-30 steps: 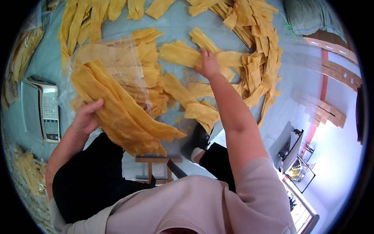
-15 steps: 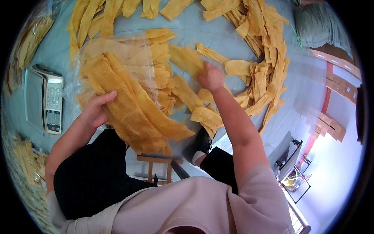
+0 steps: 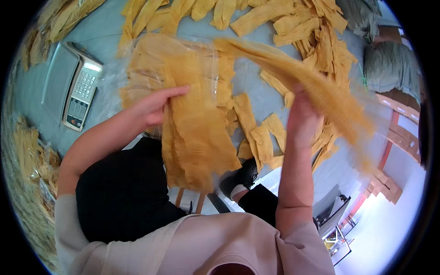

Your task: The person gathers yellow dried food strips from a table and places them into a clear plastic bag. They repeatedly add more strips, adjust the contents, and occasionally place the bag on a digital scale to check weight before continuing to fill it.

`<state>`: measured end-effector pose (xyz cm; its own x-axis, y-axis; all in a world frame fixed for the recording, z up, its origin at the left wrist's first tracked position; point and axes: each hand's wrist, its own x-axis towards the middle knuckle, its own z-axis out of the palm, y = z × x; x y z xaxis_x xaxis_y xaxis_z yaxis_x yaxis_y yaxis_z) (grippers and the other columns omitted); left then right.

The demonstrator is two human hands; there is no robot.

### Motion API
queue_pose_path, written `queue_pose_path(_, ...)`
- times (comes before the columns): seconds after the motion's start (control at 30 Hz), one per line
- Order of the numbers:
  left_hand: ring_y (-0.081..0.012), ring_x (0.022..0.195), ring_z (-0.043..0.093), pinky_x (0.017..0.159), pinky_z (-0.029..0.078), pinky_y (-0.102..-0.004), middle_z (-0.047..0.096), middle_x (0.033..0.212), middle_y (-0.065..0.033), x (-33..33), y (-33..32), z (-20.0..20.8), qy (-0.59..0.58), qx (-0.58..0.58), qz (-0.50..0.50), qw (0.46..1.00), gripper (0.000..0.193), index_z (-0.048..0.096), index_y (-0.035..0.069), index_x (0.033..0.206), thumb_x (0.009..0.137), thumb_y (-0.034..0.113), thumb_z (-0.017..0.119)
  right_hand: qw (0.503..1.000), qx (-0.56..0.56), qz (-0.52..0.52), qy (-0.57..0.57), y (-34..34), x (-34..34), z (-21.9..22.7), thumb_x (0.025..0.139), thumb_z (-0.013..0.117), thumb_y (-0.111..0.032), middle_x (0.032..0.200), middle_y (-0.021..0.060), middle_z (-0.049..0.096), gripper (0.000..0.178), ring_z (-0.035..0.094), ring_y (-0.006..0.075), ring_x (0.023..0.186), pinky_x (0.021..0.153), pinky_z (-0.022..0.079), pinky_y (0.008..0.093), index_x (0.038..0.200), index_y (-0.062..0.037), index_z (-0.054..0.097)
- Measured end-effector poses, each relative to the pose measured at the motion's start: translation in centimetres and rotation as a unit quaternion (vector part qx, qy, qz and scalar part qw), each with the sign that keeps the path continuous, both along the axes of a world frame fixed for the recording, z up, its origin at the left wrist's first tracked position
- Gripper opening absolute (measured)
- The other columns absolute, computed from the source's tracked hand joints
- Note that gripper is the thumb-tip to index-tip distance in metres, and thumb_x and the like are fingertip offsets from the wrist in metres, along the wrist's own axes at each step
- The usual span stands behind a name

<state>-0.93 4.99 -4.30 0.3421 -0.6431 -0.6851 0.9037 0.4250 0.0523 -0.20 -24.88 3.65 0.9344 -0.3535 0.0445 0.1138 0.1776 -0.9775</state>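
My left hand point(image 3: 158, 107) pinches a stack of long yellow ribbed dried sheets point(image 3: 190, 133), which look like fish maw, thumb on top and fingers underneath. They hang down over the front of my lap. On the right, my right hand point(image 3: 305, 114) grips one more long yellow dried sheet point(image 3: 288, 68), raised slantwise and smeared by motion. Its fingers are partly hidden by the sheet. Beyond my left hand lies a clear plastic bag point(image 3: 146, 62) with more yellow sheets in or under it.
A scale with a keypad point(image 3: 85, 82) stands on the floor at the left. Yellow sheets point(image 3: 321, 50) lie in a curved heap at the far side and right. Grey sacks point(image 3: 392, 66) and cardboard boxes point(image 3: 403, 137) are at the right. Bagged sheets point(image 3: 39, 153) lie at the left.
My right hand has lifted its sheet up and to the right. The stack in my left hand now hangs more upright. The whole view has shifted, so the scale appears farther right.
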Motion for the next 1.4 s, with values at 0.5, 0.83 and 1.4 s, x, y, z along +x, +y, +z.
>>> queue_pose_path(0.5,-0.0248,0.117,0.051,0.1,0.041,-0.0404,0.053,0.127,-0.0113,0.5,1.0,1.0,-0.104,-0.035,0.189,0.976,0.051,0.047,0.006,0.127,0.089,0.038,0.057,0.837,-0.362,0.387,-0.133,7.6,-5.7,-6.3,0.077,0.061,0.0,0.135,0.0169,0.047,0.032,0.043,0.0328,0.126,0.106,0.032,0.0402,0.108,-0.0075,0.06)
queue_pose_path(0.83,-0.0221,0.106,0.057,0.095,0.045,-0.0366,0.058,0.117,-0.0119,1.0,-0.5,4.1,-0.138,0.026,0.126,0.982,0.048,0.048,0.001,0.123,0.084,0.023,0.063,0.89,-0.078,0.355,0.276,9.1,-4.6,-2.9,0.074,0.075,-0.024,0.122,0.0158,0.054,0.07,0.051,0.0252,0.116,0.099,0.039,0.0362,0.13,-0.0006,0.041)
queue_pose_path(1.4,-0.0341,0.083,0.061,0.069,0.048,-0.0434,0.061,0.093,-0.0139,-0.2,-4.3,-5.8,-0.623,0.376,-0.495,0.475,0.029,0.055,0.019,0.116,0.09,0.032,0.05,0.881,0.0,0.25,0.401,-4.0,-7.5,-3.1,0.07,0.075,-0.008,0.118,0.0075,0.058,0.068,0.055,0.0185,0.106,0.093,0.042,0.0315,0.13,-0.002,0.043)
